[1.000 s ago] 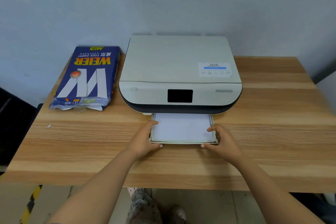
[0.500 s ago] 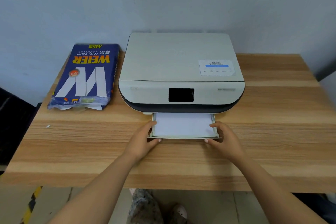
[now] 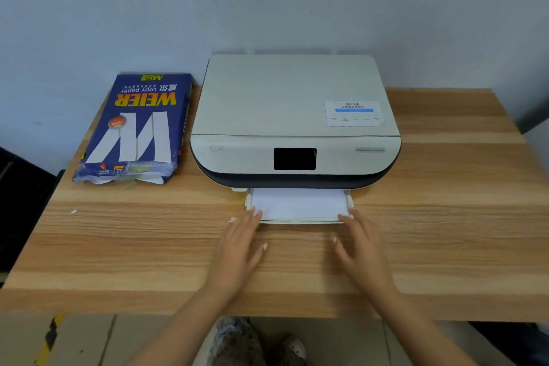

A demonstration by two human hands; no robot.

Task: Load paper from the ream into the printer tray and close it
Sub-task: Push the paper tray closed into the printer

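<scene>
Hands are both pushing flat: left hand (image 3: 237, 244) and right hand (image 3: 361, 246), grip wide, holding nothing, fingertips nudging the paper-filled tray (image 3: 297, 219) ahead into the printer (image 3: 294, 116).

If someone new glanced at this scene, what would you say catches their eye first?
Probably the pale grey printer with a dark screen at the back centre of the wooden table, its paper-filled tray sticking out in front. The left hand and right hand reach flat to the tray's front corners. A blue opened paper ream lies left of the printer.
</scene>
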